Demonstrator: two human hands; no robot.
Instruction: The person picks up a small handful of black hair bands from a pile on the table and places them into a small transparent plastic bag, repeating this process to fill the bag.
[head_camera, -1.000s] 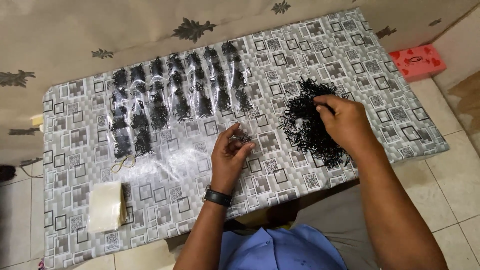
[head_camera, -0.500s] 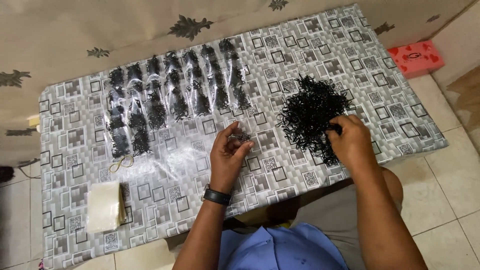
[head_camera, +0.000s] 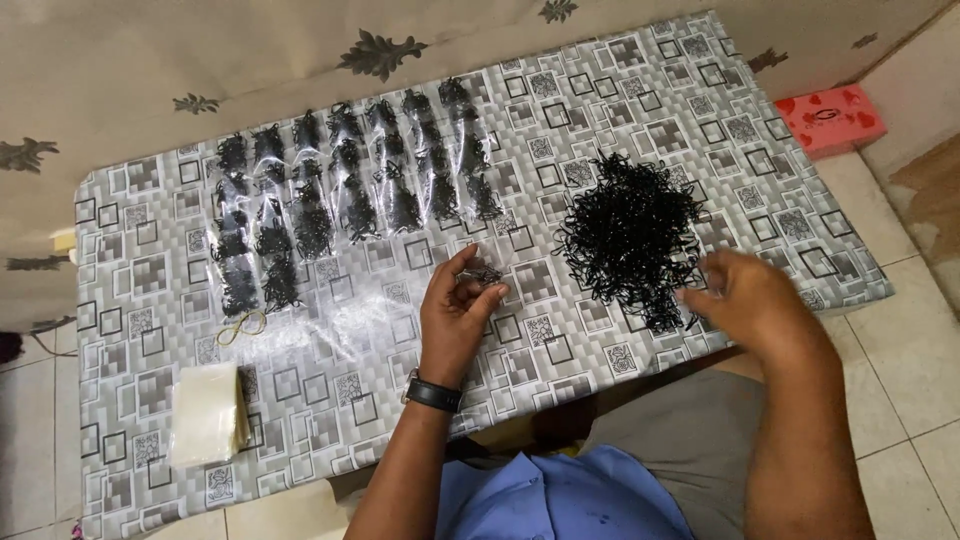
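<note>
You're sitting at a low table (head_camera: 300, 400) covered in a grey cloth printed with squares, and it fills most of the view. Up along the far side there's a set of clear packets (head_camera: 350, 195) laid in rows, each stuffed with black bands, shiny plastic catching the light. Right of those sits the loose pile (head_camera: 630, 235) of black bands, a big tangled heap. Off the table's far right corner, on the floor, there's a pink box (head_camera: 832, 118) with red hearts on it.

Near the left front edge lies a pale stack of empty bags (head_camera: 205, 415), and just above it a single tan rubber band (head_camera: 242, 325).

Your left hand (head_camera: 455, 315), watch on the wrist, rests on the cloth with fingers curled around a few black bands. Your right hand (head_camera: 750, 300) hangs at the pile's near edge; it's blurred, so I can't tell if the fingers hold anything.
</note>
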